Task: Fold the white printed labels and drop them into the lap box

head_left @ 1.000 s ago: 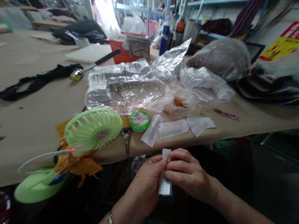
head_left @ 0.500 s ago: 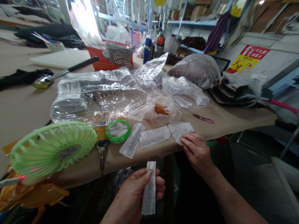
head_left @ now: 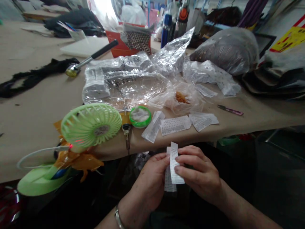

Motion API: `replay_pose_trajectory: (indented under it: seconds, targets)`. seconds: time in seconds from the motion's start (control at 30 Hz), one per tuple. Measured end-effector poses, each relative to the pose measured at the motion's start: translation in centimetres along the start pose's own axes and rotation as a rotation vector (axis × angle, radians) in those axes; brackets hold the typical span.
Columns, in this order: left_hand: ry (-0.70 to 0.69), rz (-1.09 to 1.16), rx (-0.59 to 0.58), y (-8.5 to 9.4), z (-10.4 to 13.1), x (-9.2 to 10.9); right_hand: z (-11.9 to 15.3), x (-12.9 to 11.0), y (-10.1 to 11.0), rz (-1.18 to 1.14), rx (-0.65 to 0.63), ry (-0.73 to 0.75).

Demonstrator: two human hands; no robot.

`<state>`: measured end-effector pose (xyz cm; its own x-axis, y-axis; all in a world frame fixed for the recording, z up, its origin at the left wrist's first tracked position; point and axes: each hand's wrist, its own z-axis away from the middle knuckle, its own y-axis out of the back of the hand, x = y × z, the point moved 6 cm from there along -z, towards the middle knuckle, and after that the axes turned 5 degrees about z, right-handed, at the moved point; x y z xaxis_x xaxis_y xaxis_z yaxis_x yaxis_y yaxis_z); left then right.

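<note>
My left hand (head_left: pixel 153 178) is closed on a small stack of printed white labels (head_left: pixel 168 183), held below the table edge. My right hand (head_left: pixel 200 170) pinches another printed label strip (head_left: pixel 175 163) against the front of that stack; its fingertips lie on the strip's right side. On the table just beyond my hands lie three groups of labels: a loose pile (head_left: pixel 153 126) on the left, an overlapping row (head_left: pixel 175 124) in the middle and a fanned group (head_left: pixel 203 120) on the right.
A green fan (head_left: pixel 91 125) with a cable stands at the left table edge, beside a soldering iron-like tool (head_left: pixel 127 133) and a green round tub (head_left: pixel 140 117). Clear plastic bags (head_left: pixel 133 86), a bag of orange bands (head_left: pixel 182 98) and thread snips (head_left: pixel 230 110) lie behind the labels.
My right hand has left the fanned labels on the table and come to my left hand, bringing a label strip against the stack. The view has turned left and downward.
</note>
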<state>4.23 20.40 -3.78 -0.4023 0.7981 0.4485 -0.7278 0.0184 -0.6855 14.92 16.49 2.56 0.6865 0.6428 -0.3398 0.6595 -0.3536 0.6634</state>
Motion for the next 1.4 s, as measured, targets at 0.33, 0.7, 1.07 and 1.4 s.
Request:
replay_pose_trajectory:
  seconds: [0.33,0.7,1.07,1.4]
  targets:
    - [-0.061,0.148,0.045,1.4,0.0,0.4,-0.1,-1.1,-3.2,0.076,-0.129,0.107]
    - [-0.065,0.156,0.021,1.4,0.3,0.4,0.2,-1.5,-3.3,-0.011,-0.151,0.081]
    - [0.062,-0.13,-0.088,1.2,1.7,-0.5,0.7,3.9,-5.3,-0.798,-0.218,-0.829]
    - [0.041,-0.148,-0.034,1.6,1.5,-0.4,-1.3,1.2,-3.8,-0.139,-0.23,-0.328]
